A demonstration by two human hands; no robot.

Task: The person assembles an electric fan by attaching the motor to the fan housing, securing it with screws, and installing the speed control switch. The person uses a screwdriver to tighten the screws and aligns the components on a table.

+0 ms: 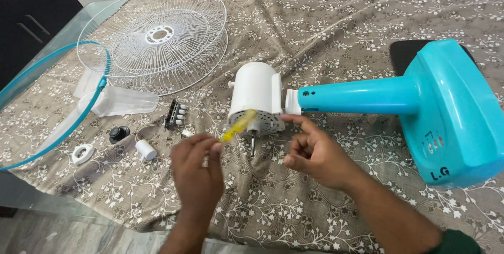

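A counter (367,12) covered in a brown flowered cloth (325,39) carries a taken-apart fan. The turquoise fan base (457,112) lies on its side at 3 o'clock, its turquoise neck (362,96) running level toward 9 o'clock and ending at the white motor housing (254,94) in the middle. At 11 o'clock two white wire grilles (157,36) lie stacked, and a clear fan blade with a turquoise rim (79,112) sits at 9 o'clock. Beside the blade lie small parts: a black switch block (175,115), a black knob (118,134), a white cap (145,149) and a white ring nut (83,153).

The motor shaft (252,143) pokes out of the housing's vented face toward me, its long axis running from 12 to 6 o'clock. My left hand (198,175) is pinched closed on a yellow-handled screwdriver (237,126), which slants up toward 1 o'clock with its far end at the vented face, just left of the shaft. My right hand (315,154) holds nothing; its fingers are loosely curled, the forefinger stretched toward 10 o'clock, near the joint between housing and neck. The housing lies at 12 o'clock from both hands, the left being nearer the shaft.
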